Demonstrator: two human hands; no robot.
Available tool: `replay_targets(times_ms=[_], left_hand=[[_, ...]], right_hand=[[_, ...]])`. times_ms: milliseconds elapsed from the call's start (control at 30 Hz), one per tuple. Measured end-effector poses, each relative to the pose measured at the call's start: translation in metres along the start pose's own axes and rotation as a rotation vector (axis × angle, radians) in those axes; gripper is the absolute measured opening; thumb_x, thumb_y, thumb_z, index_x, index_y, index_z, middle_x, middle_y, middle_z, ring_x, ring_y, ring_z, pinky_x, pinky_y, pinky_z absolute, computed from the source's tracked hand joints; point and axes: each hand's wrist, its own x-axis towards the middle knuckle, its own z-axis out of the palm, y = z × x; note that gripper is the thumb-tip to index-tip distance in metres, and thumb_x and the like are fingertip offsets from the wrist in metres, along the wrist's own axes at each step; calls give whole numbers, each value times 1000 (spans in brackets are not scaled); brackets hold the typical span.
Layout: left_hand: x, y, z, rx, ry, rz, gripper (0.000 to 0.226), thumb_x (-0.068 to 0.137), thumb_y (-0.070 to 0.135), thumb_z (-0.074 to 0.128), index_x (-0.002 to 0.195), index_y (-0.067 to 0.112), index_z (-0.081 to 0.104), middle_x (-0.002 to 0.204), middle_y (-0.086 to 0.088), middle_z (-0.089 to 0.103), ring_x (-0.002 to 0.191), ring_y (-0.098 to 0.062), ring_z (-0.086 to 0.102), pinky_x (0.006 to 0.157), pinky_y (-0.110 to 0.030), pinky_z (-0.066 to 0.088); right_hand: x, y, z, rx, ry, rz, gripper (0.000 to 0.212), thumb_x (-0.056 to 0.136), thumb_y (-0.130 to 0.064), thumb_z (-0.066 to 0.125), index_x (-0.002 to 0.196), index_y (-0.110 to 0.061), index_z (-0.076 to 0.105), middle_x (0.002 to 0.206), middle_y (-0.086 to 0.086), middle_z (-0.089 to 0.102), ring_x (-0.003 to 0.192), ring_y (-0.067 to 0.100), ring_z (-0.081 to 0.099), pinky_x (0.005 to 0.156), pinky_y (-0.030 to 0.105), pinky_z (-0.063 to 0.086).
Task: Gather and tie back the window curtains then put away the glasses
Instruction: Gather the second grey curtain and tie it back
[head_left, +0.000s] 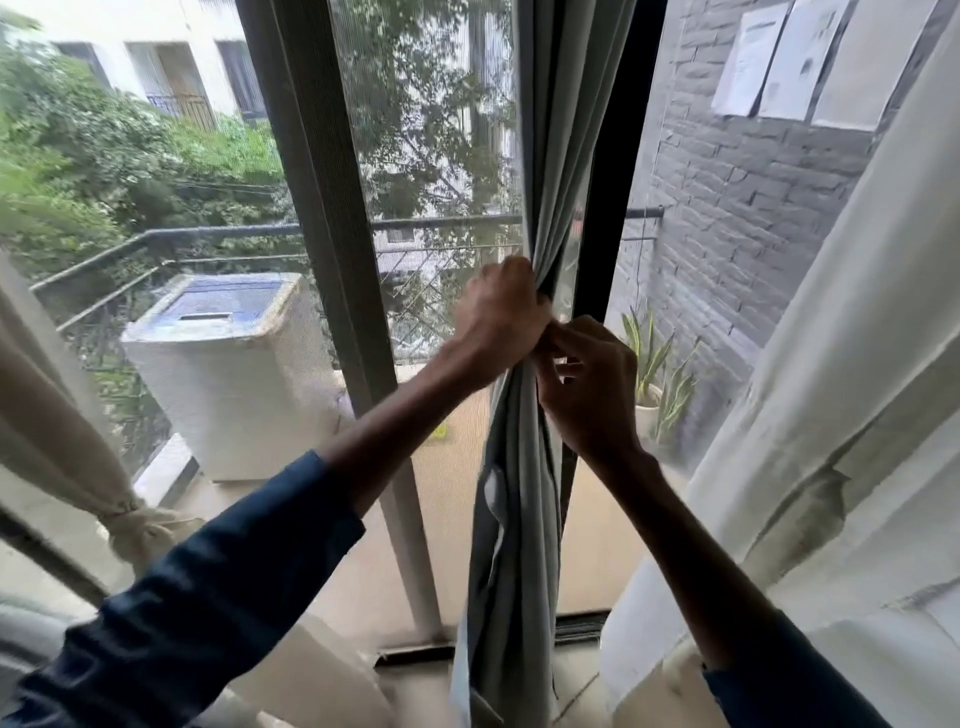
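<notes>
Head view, grey curtain (519, 467) hanging vertically, gripped by both hands (501, 317)

— Balcony floor (457, 493), pale, and a washing machine (228, 374) stands at its left edge, right by the railing (218, 233).
— Over at the right edge, against the brick wall (727, 218), a white plant pot (647, 413). Small yellow-green thing (439, 430) lies mid-floor, too blurred to name.

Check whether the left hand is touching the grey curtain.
Touching. The head view shows the left hand gripping the bunched grey curtain, with no gap between them.
</notes>
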Motion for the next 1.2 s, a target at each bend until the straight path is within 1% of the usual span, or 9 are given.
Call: replay_targets(times_ms=[133, 233, 300, 567, 667, 833, 900, 1033, 1200], left_hand=[[-2, -23, 7, -108, -43, -2, 34, 101, 23, 41, 71, 11, 52, 58, 4, 40, 48, -12, 39, 36, -16, 26], [-17, -30, 12, -86, -20, 113, 58, 103, 44, 29, 106, 1, 67, 56, -1, 41, 46, -14, 37, 45, -22, 23], [-27, -29, 17, -179, -26, 99, 72, 98, 63, 27, 65, 9, 61, 52, -5, 51, 44, -16, 47, 43, -23, 31], [-33, -26, 27, 33, 19, 157, 46, 104, 41, 39, 64, 20, 48, 52, 7, 44, 41, -7, 44, 34, -14, 38], [-40, -30, 41, 109, 11, 132, 54, 101, 50, 36, 64, 15, 53, 58, -5, 53, 51, -25, 58, 50, -34, 53], [-53, -53, 62, 127, -98, 119, 47, 98, 50, 41, 68, 15, 50, 64, -7, 58, 56, -25, 59, 54, -33, 53], [-56, -62, 68, 132, -120, 98, 39, 97, 45, 47, 71, 15, 48, 60, -1, 47, 54, -23, 53, 51, -29, 43], [-63, -78, 80, 61, -87, 12, 38, 88, 45, 53, 67, 14, 54, 58, -4, 56, 49, -25, 55, 47, -31, 49], [-75, -84, 89, 16, 14, 8, 39, 89, 45, 57, 60, 19, 50, 51, 4, 43, 50, -23, 47, 53, -28, 32]], right_hand=[[-9, 9, -1, -30, -157, -32, 34, 102, -13, 58, 135, -16, 65, 113, 3, 59, 97, 3, 59, 72, 7, 52], [-16, 15, 2, -49, -205, -61, 40, 103, -10, 54, 142, -17, 58, 121, 3, 56, 104, 5, 58, 81, 14, 54], [-21, 15, 3, -49, -201, -59, 36, 102, -8, 55, 137, -15, 62, 122, 3, 56, 105, 7, 60, 84, 24, 57], [-39, 25, 10, 114, -163, 152, 40, 81, -16, 82, 117, -10, 66, 107, -5, 65, 93, 7, 67, 70, 27, 62], [-52, 28, 23, 62, -129, 233, 39, 79, -12, 80, 109, -10, 55, 90, -20, 61, 77, -1, 65, 62, 18, 54], [-65, 50, 29, 33, -295, 274, 43, 74, -9, 84, 106, -4, 57, 86, -12, 68, 70, -6, 66, 61, 5, 44], [-72, 56, 29, 34, -379, 302, 46, 72, -16, 87, 106, -9, 57, 86, -15, 69, 76, -8, 67, 65, 11, 49], [-86, 68, 29, 166, -459, 359, 54, 75, -18, 88, 116, -18, 53, 91, 1, 73, 83, 14, 73, 71, 37, 58], [-91, 72, 20, 430, -442, 442, 59, 78, -6, 86, 128, -10, 56, 92, 24, 66, 81, 19, 62, 74, 27, 52]])
